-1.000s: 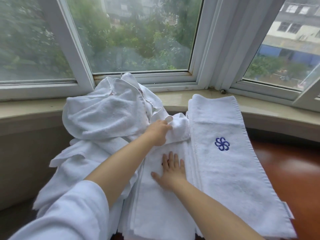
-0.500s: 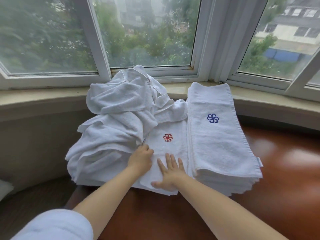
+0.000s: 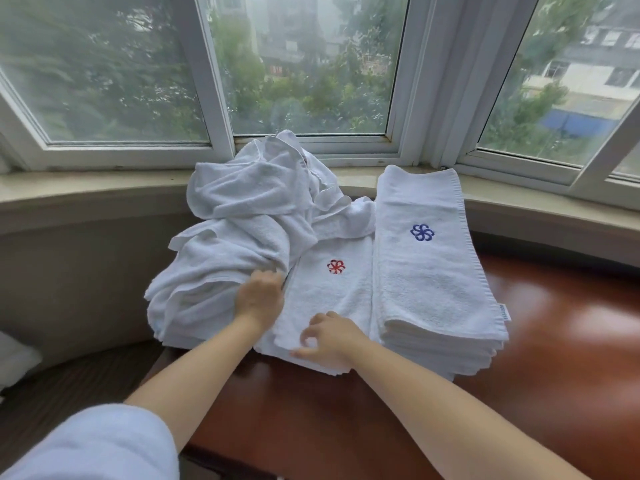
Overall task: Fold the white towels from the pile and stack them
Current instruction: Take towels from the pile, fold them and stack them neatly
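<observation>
White terry towel with red emblem (image 3: 329,289) lies flat between rumpled towel pile (image 3: 242,233) and folded stack with blue emblem (image 3: 429,258), touching both. Left hand (image 3: 259,299) curled at its left edge; right hand (image 3: 329,337) pinches its near edge. Red-brown wooden table (image 3: 554,341) bare to the right.

Towel pile (image 3: 239,216), upper middle of frame: white terry cloth, nubbly, matt. Folded stack (image 3: 429,265), right of centre: same looped cloth, embroidered blue emblem. Table (image 3: 554,327), lower right: reddish-brown wood, glossy. Window sill (image 3: 86,188), left: matt, stone-like.
</observation>
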The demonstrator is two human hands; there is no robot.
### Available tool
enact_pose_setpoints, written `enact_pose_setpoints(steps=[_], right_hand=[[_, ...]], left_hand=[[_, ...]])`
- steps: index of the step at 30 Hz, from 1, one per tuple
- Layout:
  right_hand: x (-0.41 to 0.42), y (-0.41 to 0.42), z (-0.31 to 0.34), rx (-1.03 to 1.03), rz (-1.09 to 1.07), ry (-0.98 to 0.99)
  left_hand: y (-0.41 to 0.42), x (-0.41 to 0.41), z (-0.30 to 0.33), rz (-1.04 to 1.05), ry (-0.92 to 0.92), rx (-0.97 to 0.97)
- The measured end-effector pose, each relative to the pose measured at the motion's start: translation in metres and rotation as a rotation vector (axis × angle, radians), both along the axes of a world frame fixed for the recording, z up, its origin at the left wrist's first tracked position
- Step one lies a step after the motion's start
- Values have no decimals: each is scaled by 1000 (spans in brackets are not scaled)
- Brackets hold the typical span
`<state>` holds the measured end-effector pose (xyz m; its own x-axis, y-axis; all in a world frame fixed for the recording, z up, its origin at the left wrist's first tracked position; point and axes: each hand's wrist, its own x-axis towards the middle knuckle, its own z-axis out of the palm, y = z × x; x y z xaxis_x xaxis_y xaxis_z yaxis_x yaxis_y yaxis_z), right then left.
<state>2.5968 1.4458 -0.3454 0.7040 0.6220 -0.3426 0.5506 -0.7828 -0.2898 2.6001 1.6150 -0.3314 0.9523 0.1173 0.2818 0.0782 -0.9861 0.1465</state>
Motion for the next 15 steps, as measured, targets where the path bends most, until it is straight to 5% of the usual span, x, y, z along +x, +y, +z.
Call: enact_pose_setpoints(steps=[2,6,9,12,15], right_hand=[[11,3,8,34,-81,-12],[31,11,25,110,-182,-63],[41,21,35,330,-359,44],[53,34,47,496,-417,36],[70,44,63,618,-395,-105]], left_hand=[[14,10,11,33,-105,58],[44,30,29,293,321,129],[50,40,36,305,384,149],[44,39,51,304,39,-8],[28,34,80,112,-461,-443]])
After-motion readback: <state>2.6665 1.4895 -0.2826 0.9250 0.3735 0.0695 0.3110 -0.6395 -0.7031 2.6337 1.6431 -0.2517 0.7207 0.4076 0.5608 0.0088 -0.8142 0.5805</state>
